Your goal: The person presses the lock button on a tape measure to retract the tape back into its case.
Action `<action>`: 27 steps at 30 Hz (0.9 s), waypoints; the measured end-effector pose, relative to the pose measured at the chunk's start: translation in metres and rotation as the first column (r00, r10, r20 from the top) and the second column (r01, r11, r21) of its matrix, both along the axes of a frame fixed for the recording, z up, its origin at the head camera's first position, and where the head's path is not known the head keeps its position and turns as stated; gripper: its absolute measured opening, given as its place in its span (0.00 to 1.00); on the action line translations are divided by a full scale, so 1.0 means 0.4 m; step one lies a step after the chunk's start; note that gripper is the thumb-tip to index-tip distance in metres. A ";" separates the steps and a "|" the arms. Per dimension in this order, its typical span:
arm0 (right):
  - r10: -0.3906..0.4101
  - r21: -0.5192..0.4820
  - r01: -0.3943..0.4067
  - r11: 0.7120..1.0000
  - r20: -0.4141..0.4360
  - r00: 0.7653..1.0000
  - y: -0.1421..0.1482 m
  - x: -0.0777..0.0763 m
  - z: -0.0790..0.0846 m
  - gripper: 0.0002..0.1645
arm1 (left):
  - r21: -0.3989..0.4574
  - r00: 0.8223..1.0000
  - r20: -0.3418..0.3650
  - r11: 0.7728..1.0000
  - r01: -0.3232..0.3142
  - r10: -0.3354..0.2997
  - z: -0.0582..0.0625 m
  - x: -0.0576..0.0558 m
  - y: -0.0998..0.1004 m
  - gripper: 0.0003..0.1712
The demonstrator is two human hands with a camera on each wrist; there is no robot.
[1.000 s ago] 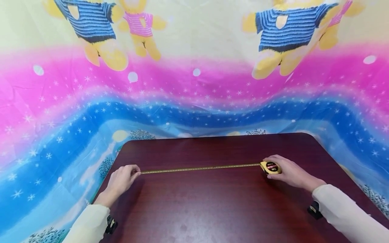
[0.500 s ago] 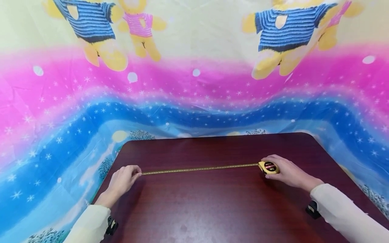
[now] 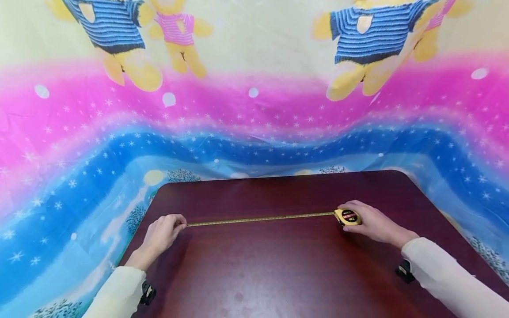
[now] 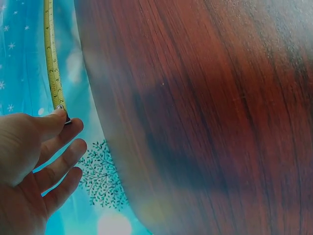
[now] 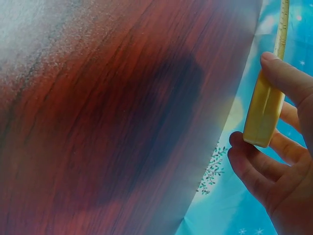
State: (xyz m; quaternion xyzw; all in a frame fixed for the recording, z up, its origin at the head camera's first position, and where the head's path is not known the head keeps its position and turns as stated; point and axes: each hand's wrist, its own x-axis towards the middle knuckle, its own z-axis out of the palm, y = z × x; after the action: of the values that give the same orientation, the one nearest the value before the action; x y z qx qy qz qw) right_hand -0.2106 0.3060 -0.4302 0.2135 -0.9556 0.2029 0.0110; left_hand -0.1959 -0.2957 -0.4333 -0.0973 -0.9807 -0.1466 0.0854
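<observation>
A yellow and black tape measure (image 3: 347,217) is in my right hand (image 3: 371,221), thumb and fingers around its case. Its yellow blade (image 3: 260,219) runs out to the left, nearly straight, over the table. At the far end my left hand (image 3: 161,236) pinches the blade's tip between thumb and forefinger. In the left wrist view the metal end hook (image 4: 67,121) shows just past the thumb, and the other fingers are spread loosely. The right wrist view shows the case (image 5: 264,112) edge-on, the thumb at its top by the blade's mouth.
Beneath both hands lies a dark red-brown wooden table (image 3: 254,265) with rounded far corners. A printed cloth (image 3: 254,119) with bears and snowflakes hangs behind and along both sides. Shadows of the hands fall on the tabletop.
My right hand and the tape case have shifted a little left, and the blade between the hands is slightly shorter. My left hand has barely moved. The head view has shifted slightly.
</observation>
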 end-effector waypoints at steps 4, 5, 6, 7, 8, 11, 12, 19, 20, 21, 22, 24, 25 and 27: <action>-0.005 -0.009 0.006 1.000 0.015 1.000 -0.004 0.000 -0.004 0.37 | 0.000 1.000 0.012 1.000 -0.007 0.007 0.000 0.001 0.001 0.04; -0.006 -0.009 0.006 1.000 0.019 1.000 -0.006 0.000 -0.006 0.37 | -0.001 1.000 0.014 1.000 -0.010 0.010 -0.001 0.002 0.002 0.04; -0.005 -0.013 0.006 1.000 0.022 1.000 -0.008 0.000 -0.007 0.37 | -0.001 1.000 0.014 1.000 -0.011 0.011 -0.001 0.002 0.004 0.04; -0.006 -0.016 0.006 1.000 0.024 1.000 -0.010 0.001 -0.007 0.37 | 0.000 1.000 0.013 1.000 -0.010 0.010 -0.002 0.001 0.005 0.04; -0.010 -0.021 0.011 1.000 0.026 1.000 -0.012 0.001 -0.008 0.38 | 0.000 1.000 0.010 1.000 -0.007 0.007 -0.003 -0.001 0.008 0.04; -0.010 -0.030 0.011 0.999 0.030 0.999 -0.017 0.001 -0.007 0.38 | -0.004 1.000 0.000 1.000 0.005 -0.005 -0.005 -0.006 0.018 0.04; -0.011 -0.034 0.012 0.999 0.032 0.999 -0.019 0.001 -0.006 0.38 | -0.004 1.000 -0.004 1.000 0.009 -0.009 -0.005 -0.008 0.022 0.04; -0.007 -0.026 0.008 1.000 0.037 0.999 -0.019 0.002 -0.006 0.38 | 0.014 1.000 0.004 1.000 0.010 -0.010 -0.002 -0.013 0.041 0.04; -0.008 -0.024 0.009 1.000 0.036 0.999 -0.019 0.003 -0.006 0.37 | 0.018 1.000 0.005 1.000 0.012 -0.012 -0.002 -0.013 0.042 0.04; -0.007 -0.022 0.008 1.000 0.034 0.999 -0.018 0.003 -0.007 0.37 | 0.020 1.000 0.005 1.000 0.013 -0.013 -0.002 -0.014 0.043 0.04; -0.006 -0.020 0.007 1.000 0.032 0.999 -0.018 0.003 -0.007 0.37 | 0.021 1.000 0.005 1.000 0.014 -0.014 -0.003 -0.014 0.044 0.03; -0.004 -0.017 0.005 1.000 0.028 1.000 -0.019 0.004 -0.008 0.37 | 0.021 1.000 0.010 1.000 0.013 -0.013 -0.005 -0.015 0.047 0.04; -0.001 -0.015 0.002 1.000 0.026 1.000 -0.020 0.004 -0.008 0.37 | 0.020 1.000 0.013 1.000 0.013 -0.013 -0.006 -0.015 0.048 0.03; 0.006 -0.010 -0.005 1.000 0.019 1.000 -0.023 0.004 -0.008 0.36 | 0.021 1.000 0.022 1.000 0.010 -0.011 -0.010 -0.015 0.050 0.03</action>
State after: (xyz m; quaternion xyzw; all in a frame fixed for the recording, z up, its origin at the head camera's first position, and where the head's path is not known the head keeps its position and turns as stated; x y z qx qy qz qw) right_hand -0.2091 0.2968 -0.4335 0.2141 -0.9541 0.2096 0.0023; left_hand -0.2018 -0.2758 -0.4372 -0.0998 -0.9794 -0.1585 0.0749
